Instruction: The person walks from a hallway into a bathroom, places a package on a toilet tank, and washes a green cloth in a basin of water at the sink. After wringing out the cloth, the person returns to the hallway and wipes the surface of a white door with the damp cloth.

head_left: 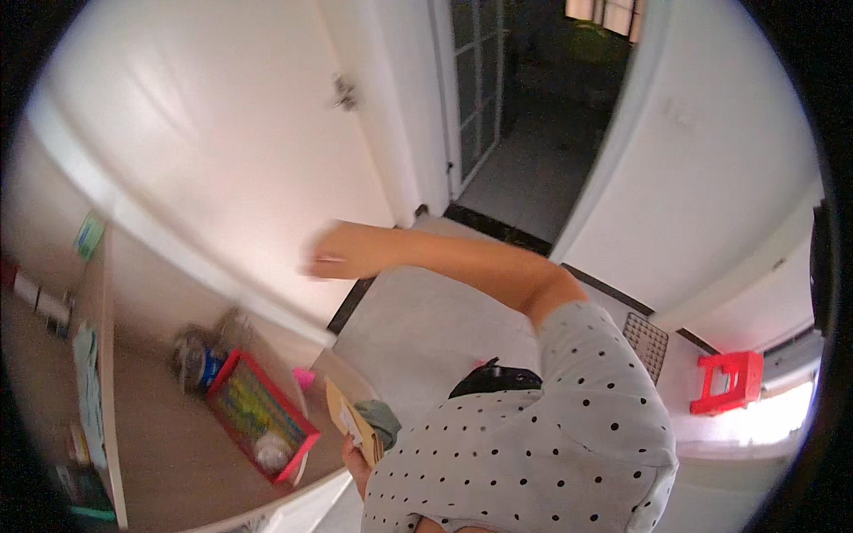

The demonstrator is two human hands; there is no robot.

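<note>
A flat tan envelope or card packet [348, 425] is held upright in the left hand [357, 469] at about 6 o'clock of the view, just beside the rounded edge of the counter [178, 444]. Only part of this hand is visible below the packet; the fingers are closed around its lower edge, though how tightly cannot be told.

The right hand [330, 255] is extended at arm's length toward 10 o'clock, against or just before the white door [222, 133]. It is motion-blurred; nothing is seen in it, and whether it is open or closed cannot be told.

The packet is judged light, thin and fairly stiff, liable to bend or crease if pinched at a corner. It is best taken along one long edge, thumb on one face and fingers on the other.

On the counter at 8 o'clock a red tray [263, 416] with yellow-green contents is seen, with a clear jar [191, 355] behind it. A red stool [727, 380] stands on the floor at 4 o'clock
</note>
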